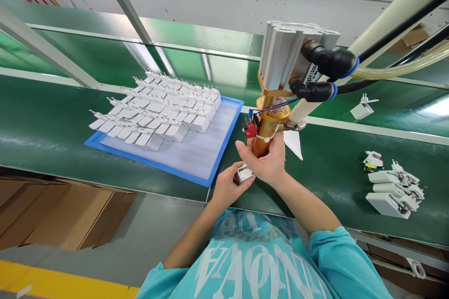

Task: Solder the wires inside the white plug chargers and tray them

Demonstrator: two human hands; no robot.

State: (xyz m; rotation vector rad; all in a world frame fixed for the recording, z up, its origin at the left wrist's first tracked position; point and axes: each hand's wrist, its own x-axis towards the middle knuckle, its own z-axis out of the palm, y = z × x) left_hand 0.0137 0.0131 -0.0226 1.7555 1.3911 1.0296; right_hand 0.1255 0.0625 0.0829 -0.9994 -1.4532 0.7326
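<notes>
My left hand [228,185] is closed around a small white charger case [245,174], its open side turned up. My right hand [268,161] wraps round the lower brass-coloured barrel of a hanging pneumatic dispensing gun [268,126]. The gun's lower end points down at the case, and my right hand hides its tip. I cannot tell whether the tip touches the case. A red switch [250,130] with thin wires is fixed to the barrel. On top sits a silver air cylinder [287,56] with black hose fittings.
To the left, a blue-rimmed tray [228,138] holds rows of white chargers [157,112] with prongs up. At right lie several open charger cases [394,191] and a loose circuit piece [373,161]. Another charger [362,108] lies behind. Thick hoses [393,14] run to the upper right.
</notes>
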